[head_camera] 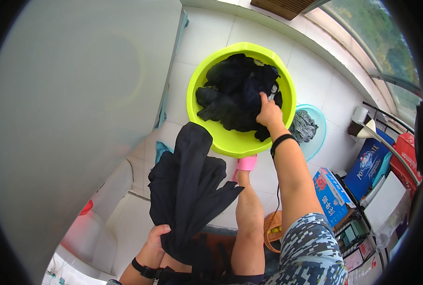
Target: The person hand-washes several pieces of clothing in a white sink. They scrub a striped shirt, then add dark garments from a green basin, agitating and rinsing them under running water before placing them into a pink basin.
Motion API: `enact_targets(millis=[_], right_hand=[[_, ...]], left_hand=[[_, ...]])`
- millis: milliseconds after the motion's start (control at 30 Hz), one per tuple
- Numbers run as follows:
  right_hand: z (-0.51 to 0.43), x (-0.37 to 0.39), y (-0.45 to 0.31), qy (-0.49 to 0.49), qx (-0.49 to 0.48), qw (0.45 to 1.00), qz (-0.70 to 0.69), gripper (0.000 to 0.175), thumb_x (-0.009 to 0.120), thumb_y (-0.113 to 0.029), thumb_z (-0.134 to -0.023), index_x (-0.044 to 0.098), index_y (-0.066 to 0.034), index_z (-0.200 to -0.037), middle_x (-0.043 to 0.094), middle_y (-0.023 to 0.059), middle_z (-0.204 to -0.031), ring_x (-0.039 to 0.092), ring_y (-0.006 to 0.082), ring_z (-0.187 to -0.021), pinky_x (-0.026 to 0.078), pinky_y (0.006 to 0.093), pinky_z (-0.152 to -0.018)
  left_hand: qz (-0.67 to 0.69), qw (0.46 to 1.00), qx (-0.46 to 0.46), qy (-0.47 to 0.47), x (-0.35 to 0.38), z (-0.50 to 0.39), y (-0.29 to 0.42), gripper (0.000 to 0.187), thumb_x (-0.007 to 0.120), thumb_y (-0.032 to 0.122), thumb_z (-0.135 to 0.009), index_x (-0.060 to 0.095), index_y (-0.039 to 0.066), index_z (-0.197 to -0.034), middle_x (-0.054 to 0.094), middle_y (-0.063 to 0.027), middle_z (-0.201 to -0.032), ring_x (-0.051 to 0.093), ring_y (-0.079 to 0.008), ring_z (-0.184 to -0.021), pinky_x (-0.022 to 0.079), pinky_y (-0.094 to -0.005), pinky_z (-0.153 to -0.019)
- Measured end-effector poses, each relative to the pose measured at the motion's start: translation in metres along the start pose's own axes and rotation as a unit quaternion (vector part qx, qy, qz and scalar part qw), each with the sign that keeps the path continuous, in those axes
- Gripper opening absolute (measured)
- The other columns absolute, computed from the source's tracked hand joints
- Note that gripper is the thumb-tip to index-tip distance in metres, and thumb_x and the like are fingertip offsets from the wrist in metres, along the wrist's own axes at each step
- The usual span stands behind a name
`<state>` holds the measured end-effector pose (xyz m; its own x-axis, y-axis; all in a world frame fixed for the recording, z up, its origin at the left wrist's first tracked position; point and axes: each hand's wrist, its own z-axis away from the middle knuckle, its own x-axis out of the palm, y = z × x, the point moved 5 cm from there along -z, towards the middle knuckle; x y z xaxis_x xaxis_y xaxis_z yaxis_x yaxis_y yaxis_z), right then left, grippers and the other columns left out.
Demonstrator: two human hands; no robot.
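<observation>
A large lime-green plastic basin [233,144] stands on the tiled floor, holding a heap of dark clothes [233,92]. My right hand [269,111] reaches into the basin's right side, its fingers at the dark cloth and partly hidden in it; whether it grips the cloth I cannot tell. Lower down, my left hand [158,237] holds a black garment [190,185] at its lower left edge, thumb on top. The garment spreads upward from that hand, its upper end close to the basin's lower left rim.
A teal basin [321,133] with striped cloth [304,126] stands right of the green one. Farther right are a blue carton [331,199] and a black wire rack [354,228]. A large grey panel [90,89] fills the left. A wicker basket [269,231] sits beside my leg.
</observation>
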<state>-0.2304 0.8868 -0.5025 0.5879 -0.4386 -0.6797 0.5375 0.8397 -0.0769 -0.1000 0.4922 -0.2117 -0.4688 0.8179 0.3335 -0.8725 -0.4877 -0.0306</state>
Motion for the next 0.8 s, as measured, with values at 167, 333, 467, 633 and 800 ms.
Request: enact_targets(millis=[167,333,467,633,800], right_hand=[[0.078,-0.031,0.007,0.011,-0.078,0.990,-0.114,0.068,0.073,-0.014,-0.060,0.055,-0.0144,-0.125,0.058,0.0225,-0.111,0.061,0.0416,-0.100,0.051,0.0425,-0.089],[0.169,-0.088,0.006,0.030,-0.150,0.946,-0.285,0.070,0.073,-0.008,-0.054,0.055,-0.0085,-0.121,0.059,0.0203,-0.108,0.057,0.0403,-0.103,0.048,0.0409,-0.090],[0.236,-0.142,0.002,0.052,-0.181,0.908,-0.373,0.068,0.075,-0.006,-0.053,0.054,-0.0002,-0.118,0.059,0.0187,-0.111,0.056,0.0383,-0.108,0.046,0.0378,-0.094],[0.320,-0.205,0.002,0.038,-0.182,0.866,-0.465,0.065,0.077,-0.008,-0.059,0.054,0.0002,-0.120,0.058,0.0125,-0.117,0.057,0.0241,-0.109,0.043,0.0323,-0.094],[0.395,-0.252,0.008,0.090,-0.183,0.825,-0.527,0.086,0.084,-0.015,-0.059,0.045,0.0030,-0.133,0.053,0.0121,-0.129,0.054,0.0214,-0.116,0.037,0.0337,-0.103]], left_hand=[[0.044,0.999,-0.024,0.016,0.005,0.003,0.000,0.068,0.061,0.015,-0.076,0.040,-0.009,-0.135,0.057,-0.0214,-0.127,0.062,-0.0347,-0.109,0.052,-0.0449,-0.094],[-0.011,0.998,0.058,0.011,0.029,-0.007,0.013,0.067,0.065,0.007,-0.075,0.042,-0.002,-0.137,0.060,-0.0160,-0.120,0.064,-0.0300,-0.102,0.054,-0.0415,-0.090],[-0.097,0.985,0.144,-0.015,0.066,-0.038,0.028,0.069,0.063,0.001,-0.076,0.038,0.002,-0.140,0.058,-0.0140,-0.125,0.060,-0.0268,-0.111,0.052,-0.0392,-0.092],[-0.145,0.978,0.151,-0.022,0.113,-0.119,0.036,0.085,0.069,0.005,-0.079,0.023,0.011,-0.150,0.050,-0.0146,-0.135,0.054,-0.0264,-0.118,0.045,-0.0392,-0.099],[-0.286,0.957,0.054,0.006,0.134,-0.145,0.007,0.129,0.080,0.038,-0.077,-0.028,0.030,-0.147,0.010,-0.0173,-0.158,0.020,-0.0301,-0.143,0.020,-0.0475,-0.113]])
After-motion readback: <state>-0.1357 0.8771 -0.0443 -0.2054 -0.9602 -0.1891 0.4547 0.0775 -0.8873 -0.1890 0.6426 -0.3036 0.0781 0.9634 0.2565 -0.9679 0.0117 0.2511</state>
